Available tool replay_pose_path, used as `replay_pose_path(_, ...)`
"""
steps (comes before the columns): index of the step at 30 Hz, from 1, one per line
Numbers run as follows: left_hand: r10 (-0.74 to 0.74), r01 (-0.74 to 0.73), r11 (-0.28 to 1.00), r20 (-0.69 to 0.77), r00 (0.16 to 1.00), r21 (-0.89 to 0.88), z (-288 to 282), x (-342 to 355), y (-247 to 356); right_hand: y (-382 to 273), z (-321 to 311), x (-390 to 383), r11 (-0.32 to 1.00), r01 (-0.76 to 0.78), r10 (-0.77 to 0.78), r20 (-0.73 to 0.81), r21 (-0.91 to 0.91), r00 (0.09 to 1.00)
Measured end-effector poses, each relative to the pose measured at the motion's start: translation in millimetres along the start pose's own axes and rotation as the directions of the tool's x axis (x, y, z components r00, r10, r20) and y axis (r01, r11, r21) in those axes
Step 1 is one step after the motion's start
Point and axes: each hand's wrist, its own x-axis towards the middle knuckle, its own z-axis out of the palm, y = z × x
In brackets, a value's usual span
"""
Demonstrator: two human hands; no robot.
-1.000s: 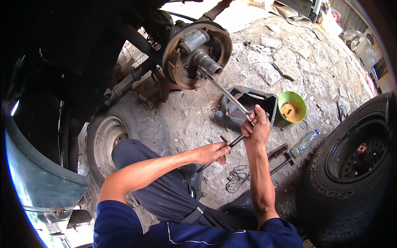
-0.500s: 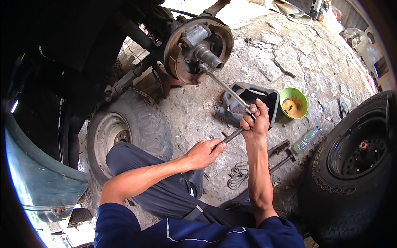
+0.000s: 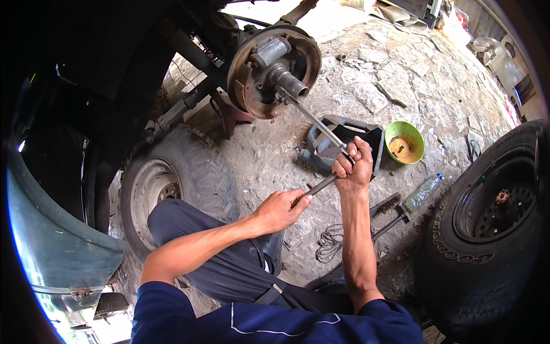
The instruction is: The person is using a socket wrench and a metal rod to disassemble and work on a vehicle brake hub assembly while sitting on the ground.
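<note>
In front of me is a round, rusty brake backing plate (image 3: 243, 86) with a bare metal spindle (image 3: 289, 80) at its middle. A long steel socket extension (image 3: 315, 120) runs from just below the spindle down to my right hand (image 3: 353, 167). Its fingers are wrapped round the lower end, where a dark bar handle (image 3: 323, 184) meets the extension at an angle. My left hand (image 3: 281, 211) holds the handle's other end, the thumb lying along it. What the extension's far tip sits on is too small to make out.
A cut-open plastic container (image 3: 321, 157) and a green bowl (image 3: 405, 143) of brownish liquid stand beyond my right hand. A plastic bottle (image 3: 422, 193), a wire brush (image 3: 385, 205) and a coiled cord (image 3: 329, 243) lie nearer. Tyres stand at left (image 3: 209, 178) and right (image 3: 452, 281).
My left hand has shifted slightly left along the handle, and its fingers have loosened a little. My right hand stays round the joint of the wrench. The view has moved slightly.
</note>
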Motion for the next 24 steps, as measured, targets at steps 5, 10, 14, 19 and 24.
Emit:
replay_pose_path(5, 0.003, -0.003, 1.0, 0.0, 1.0, 0.012, -0.3, -2.6, 2.3, 0.9, -6.7, 0.3, 0.997, -0.035, 0.03, 0.067, 0.063, 0.997)
replay_pose_path(10, -0.011, 0.011, 1.0, 0.022, 1.0, -0.007, -1.9, -7.5, 7.2, 2.9, -6.3, -1.3, 0.998, -0.046, 0.042, 0.072, 0.044, 0.997)
replay_pose_path(14, -0.117, 0.127, 0.989, 0.123, 0.985, -0.074, -6.9, -4.4, 12.6, 2.7, -7.1, -3.1, 0.998, -0.045, 0.038, 0.121, 0.054, 0.992)
replay_pose_path(19, -0.172, 0.254, 0.789, 0.196, 0.965, -0.559, -19.7, 55.3, 14.5, 4.9, -5.0, -3.7, 1.0, 0.01, -0.007, 0.1, -0.023, 0.995)
replay_pose_path(24, -0.003, 0.089, 0.442, 0.098, 0.995, -0.893, -27.2, 115.4, 3.0, 8.5, 3.9, -8.4, 0.997, 0.025, -0.019, 0.1, -0.067, 0.995)
